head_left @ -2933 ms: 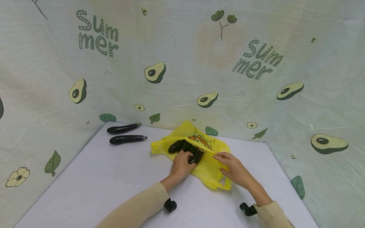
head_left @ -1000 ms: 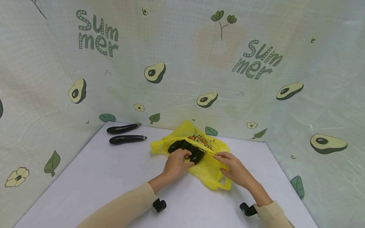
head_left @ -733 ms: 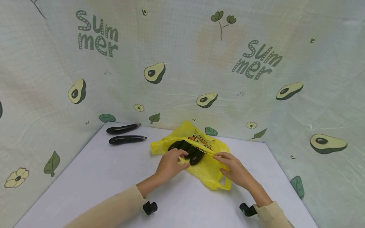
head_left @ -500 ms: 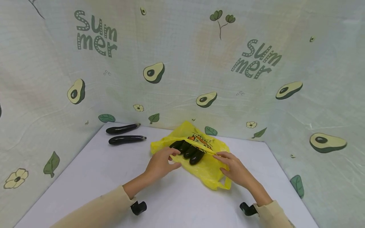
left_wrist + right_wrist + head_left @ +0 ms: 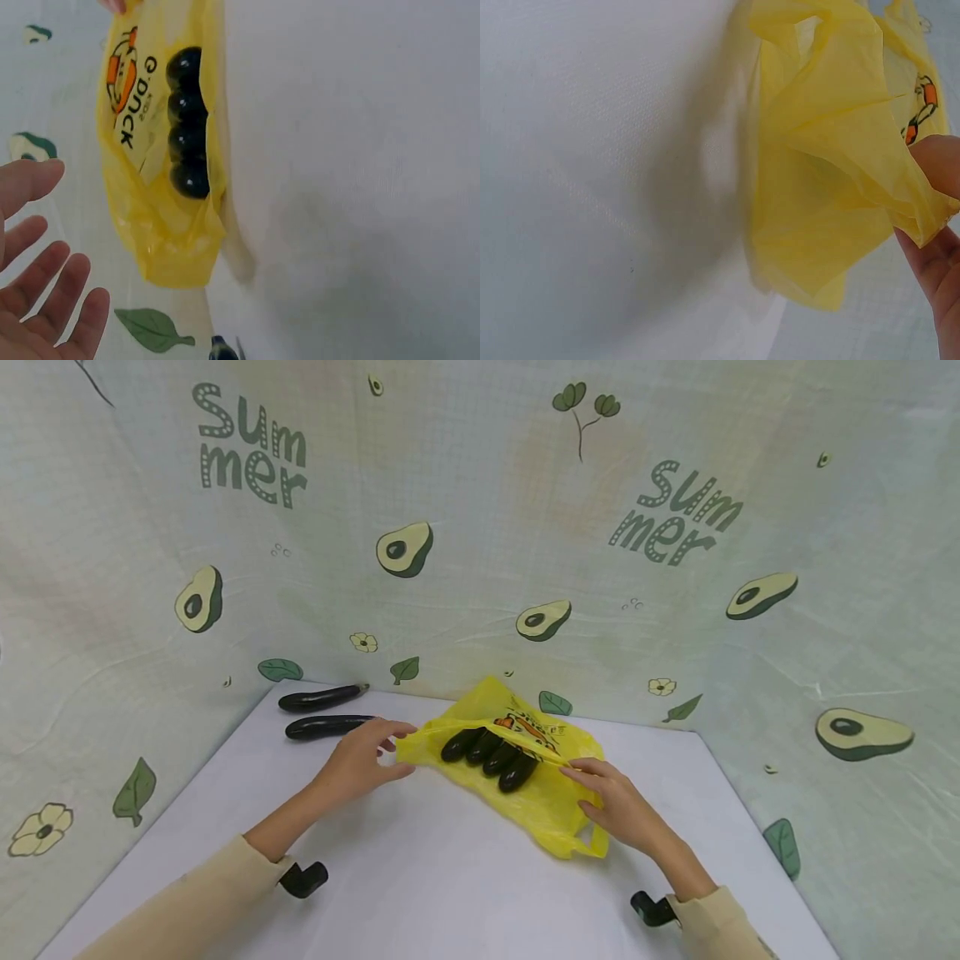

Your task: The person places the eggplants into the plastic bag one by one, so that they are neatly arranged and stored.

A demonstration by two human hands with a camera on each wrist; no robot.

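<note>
A yellow plastic bag (image 5: pixel 551 810) lies on its side on the white table, its mouth facing the person. Several dark, glossy eggplants (image 5: pixel 517 772) rest side by side in it, their far ends hidden under the upper layer. My right hand (image 5: pixel 618 806) pinches the edge of the bag's mouth and holds it raised; the right wrist view shows the film between thumb and fingers (image 5: pixel 926 259). Fingers spread and holding nothing, my left hand (image 5: pixel 356 764) is left of the bag. Beyond it lie a nearer eggplant (image 5: pixel 322 727), its stem end hidden by that hand, and a farther eggplant (image 5: pixel 322 699).
The white table (image 5: pixel 450 877) ends at the back and sides against a hanging cloth (image 5: pixel 480 527) printed with avocados and leaves. Black wrist cameras (image 5: pixel 303 880) stick out from both sleeves.
My left hand has let go of the eggplants in the bag and moved left, out of the mouth, toward the two loose eggplants. The right hand stays at the bag's edge.
</note>
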